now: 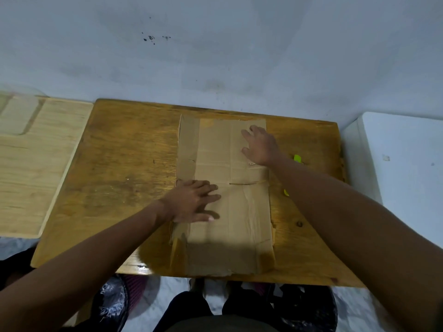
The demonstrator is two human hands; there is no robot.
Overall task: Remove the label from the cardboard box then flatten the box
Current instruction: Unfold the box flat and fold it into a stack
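Note:
The brown cardboard box [239, 216] lies flat on the wooden table [115, 178], stretching from the far edge to the near edge. My left hand [194, 200] presses palm down on its left middle part, fingers spread toward the right. My right hand [261, 144] rests flat on the far right part of the cardboard, fingers pointing left. A strip of brown tape runs along the box's left side. No label is visible on the upper face.
A yellow-green tool [297, 158] lies on the table right of the box, mostly hidden by my right forearm. A lighter wooden board [31, 168] sits to the left. A white surface [402, 159] stands at the right. The wall is close behind.

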